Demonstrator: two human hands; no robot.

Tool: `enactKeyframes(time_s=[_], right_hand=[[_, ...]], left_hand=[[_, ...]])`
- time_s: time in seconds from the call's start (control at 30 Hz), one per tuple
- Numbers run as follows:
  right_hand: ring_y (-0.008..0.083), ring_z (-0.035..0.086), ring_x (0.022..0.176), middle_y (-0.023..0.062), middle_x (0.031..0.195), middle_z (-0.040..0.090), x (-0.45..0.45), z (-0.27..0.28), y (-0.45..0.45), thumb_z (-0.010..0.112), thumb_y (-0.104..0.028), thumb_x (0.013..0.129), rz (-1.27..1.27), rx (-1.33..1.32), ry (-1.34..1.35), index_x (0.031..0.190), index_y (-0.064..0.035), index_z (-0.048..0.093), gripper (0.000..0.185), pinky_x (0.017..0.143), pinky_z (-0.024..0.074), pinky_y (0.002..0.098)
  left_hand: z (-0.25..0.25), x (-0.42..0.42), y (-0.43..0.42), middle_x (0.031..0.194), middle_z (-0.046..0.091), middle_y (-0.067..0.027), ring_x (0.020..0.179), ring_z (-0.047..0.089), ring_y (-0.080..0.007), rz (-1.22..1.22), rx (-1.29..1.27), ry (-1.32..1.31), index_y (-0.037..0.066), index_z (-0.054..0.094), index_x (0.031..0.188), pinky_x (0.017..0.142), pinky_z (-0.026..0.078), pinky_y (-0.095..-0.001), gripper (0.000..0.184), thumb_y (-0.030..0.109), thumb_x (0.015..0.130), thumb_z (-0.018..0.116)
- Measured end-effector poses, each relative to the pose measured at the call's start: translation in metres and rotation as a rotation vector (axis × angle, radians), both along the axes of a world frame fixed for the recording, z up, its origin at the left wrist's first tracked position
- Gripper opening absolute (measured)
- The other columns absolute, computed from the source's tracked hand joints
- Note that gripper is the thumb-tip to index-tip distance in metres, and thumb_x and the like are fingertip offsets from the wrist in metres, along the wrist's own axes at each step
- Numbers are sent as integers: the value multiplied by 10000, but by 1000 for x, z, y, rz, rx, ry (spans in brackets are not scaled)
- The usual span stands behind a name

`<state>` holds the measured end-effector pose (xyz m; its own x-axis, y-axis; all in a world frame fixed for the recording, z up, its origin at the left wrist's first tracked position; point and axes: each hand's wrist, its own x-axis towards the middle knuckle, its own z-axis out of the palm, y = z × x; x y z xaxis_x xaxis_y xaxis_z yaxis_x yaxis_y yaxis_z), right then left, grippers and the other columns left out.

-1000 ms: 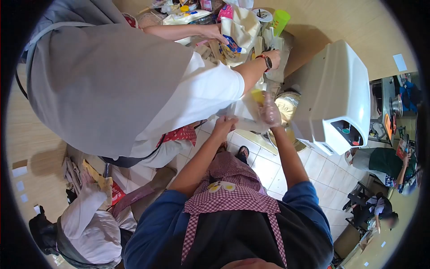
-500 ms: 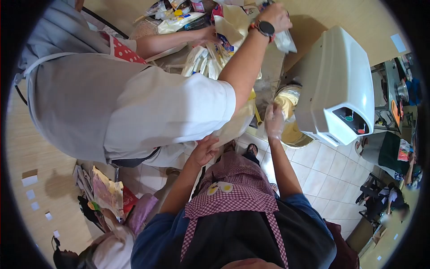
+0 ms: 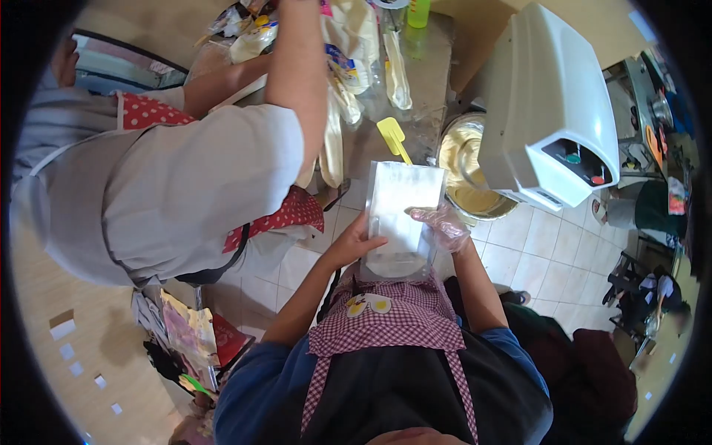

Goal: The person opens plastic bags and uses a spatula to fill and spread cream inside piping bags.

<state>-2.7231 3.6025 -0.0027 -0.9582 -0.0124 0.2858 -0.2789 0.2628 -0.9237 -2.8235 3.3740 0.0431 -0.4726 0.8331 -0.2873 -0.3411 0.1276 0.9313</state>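
Note:
A flat, whitish see-through plastic pouch is held upright in front of my apron. My left hand grips its left edge, thumb across the front. On its right side, my right hand wears a clear plastic glove and pinches the pouch with the thumb on the front. Beyond the pouch lies a yellow spatula at the table edge. To the right, a metal mixing bowl holding pale yellow cream sits under a white stand mixer.
At my left a co-worker in a grey-white top reaches over the table. Several filled, cream-coloured bags and a bright green-yellow bottle are on it. Tiled floor shows at right.
My right hand has left the bowl, and both hands now hold the pouch. The co-worker's arm has swung left, away from the mixer side. The view has shifted somewhat.

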Motion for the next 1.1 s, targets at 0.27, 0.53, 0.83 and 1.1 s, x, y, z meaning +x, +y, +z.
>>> enactKeyframes(time_s=[0.27,0.53,0.83,1.1], right_hand=[[112,598,701,72,832,670,60,-17,-2,722,-183,739,-754,-432,-584,915,39,633,297,619,473,269],[228,592,730,108,840,631,103,-49,-2,488,-264,891,-947,-267,-656,966,33,584,320,652,475,360],[209,599,818,104,938,599,119,-62,31,585,-125,841,-658,-1282,-687,1047,0,516,251,739,508,334],[199,615,799,101,931,622,110,-78,77,639,-120,808,-545,-1501,-554,1048,9,547,287,693,522,298]], left_hand=[[-20,58,71,1287,403,-193,1132,457,-211,-181,-213,248,7,95,1400,913,389,-293,759,43,790,545],[-56,146,145,1380,-16,-377,1308,38,-479,-258,-249,733,-81,-136,1339,1069,203,-400,858,3,758,490],[-109,165,154,1384,-35,-350,1312,39,-470,-349,-435,734,-90,-105,1342,1078,143,-466,1027,254,730,644],[-128,136,161,902,632,-95,771,629,-202,-291,-489,-827,21,575,1050,716,511,-355,319,215,798,603]])
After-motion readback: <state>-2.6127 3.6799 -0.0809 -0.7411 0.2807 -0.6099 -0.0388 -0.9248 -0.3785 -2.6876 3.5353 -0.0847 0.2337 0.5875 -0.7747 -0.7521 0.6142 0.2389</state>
